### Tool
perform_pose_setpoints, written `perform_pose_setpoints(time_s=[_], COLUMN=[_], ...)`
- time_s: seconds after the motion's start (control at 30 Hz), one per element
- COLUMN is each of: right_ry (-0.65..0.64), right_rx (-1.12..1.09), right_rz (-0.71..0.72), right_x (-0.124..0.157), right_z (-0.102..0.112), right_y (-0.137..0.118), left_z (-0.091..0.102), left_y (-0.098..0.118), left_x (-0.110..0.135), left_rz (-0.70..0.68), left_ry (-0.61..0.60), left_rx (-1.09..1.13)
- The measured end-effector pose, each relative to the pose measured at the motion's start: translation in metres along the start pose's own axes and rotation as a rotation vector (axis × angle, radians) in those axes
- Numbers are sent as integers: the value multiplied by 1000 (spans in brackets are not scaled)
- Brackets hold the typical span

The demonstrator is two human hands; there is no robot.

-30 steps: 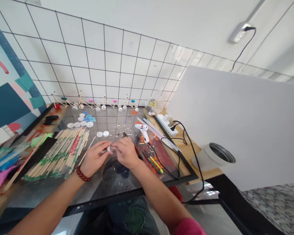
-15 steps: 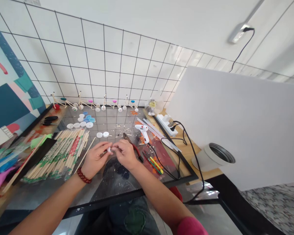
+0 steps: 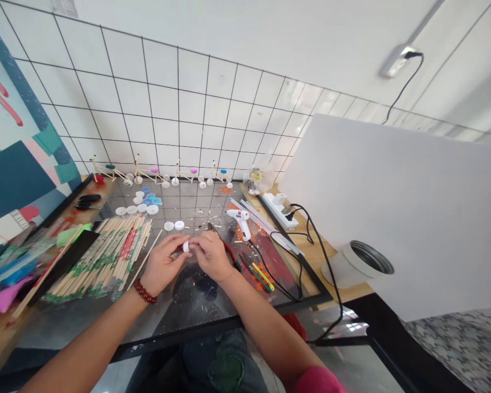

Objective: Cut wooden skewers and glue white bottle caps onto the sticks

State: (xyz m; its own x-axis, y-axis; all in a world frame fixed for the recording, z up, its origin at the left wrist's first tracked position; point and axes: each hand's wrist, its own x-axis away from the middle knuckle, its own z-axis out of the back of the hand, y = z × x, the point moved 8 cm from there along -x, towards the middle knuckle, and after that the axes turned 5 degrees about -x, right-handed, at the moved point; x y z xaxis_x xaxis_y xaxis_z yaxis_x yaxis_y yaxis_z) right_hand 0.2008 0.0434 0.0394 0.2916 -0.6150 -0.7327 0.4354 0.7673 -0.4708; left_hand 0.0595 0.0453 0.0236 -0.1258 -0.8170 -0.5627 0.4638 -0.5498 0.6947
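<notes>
Head view: your left hand (image 3: 162, 265) and right hand (image 3: 210, 255) are pressed together over the glass-topped bench (image 3: 180, 333), both grips pinching a small white piece (image 3: 185, 246) between the fingers, so it sits between your hands, partly hidden. A red bead bracelet (image 3: 144, 291) is on your left arm. Just beside your right hand lie red-handled pliers (image 3: 228, 251), with a white glue gun (image 3: 241, 222) beyond them. Left of your left hand is a heap of wrapped wooden chopsticks (image 3: 106, 259). Two white caps (image 3: 174, 225) lie ahead of your hands, with more white and blue caps (image 3: 144, 201) farther on. Along the far edge, against the tiled wall (image 3: 180, 103), stands a row of little stick bicycles (image 3: 147, 174).
</notes>
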Motion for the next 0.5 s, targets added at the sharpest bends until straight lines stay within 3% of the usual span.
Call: perform_pose_setpoints(time_s=[0.13,0.23,0.37,0.5], right_ry=[98,133,123,85], right_rx=[-167,-257,-248,-201], right_rz=[-131,-194,-186,-151], right_x=[-3,-2,-1,0], right_z=[10,13,11,7], right_y=[11,19,19,14], left_z=[6,20,30,29], left_y=[-3,7,23,26], left_x=[-3,-5,-5,-4], left_rz=[52,-18,-131,-164], left_ry=[56,154,216,210], left_rx=[152,70,-65,-122])
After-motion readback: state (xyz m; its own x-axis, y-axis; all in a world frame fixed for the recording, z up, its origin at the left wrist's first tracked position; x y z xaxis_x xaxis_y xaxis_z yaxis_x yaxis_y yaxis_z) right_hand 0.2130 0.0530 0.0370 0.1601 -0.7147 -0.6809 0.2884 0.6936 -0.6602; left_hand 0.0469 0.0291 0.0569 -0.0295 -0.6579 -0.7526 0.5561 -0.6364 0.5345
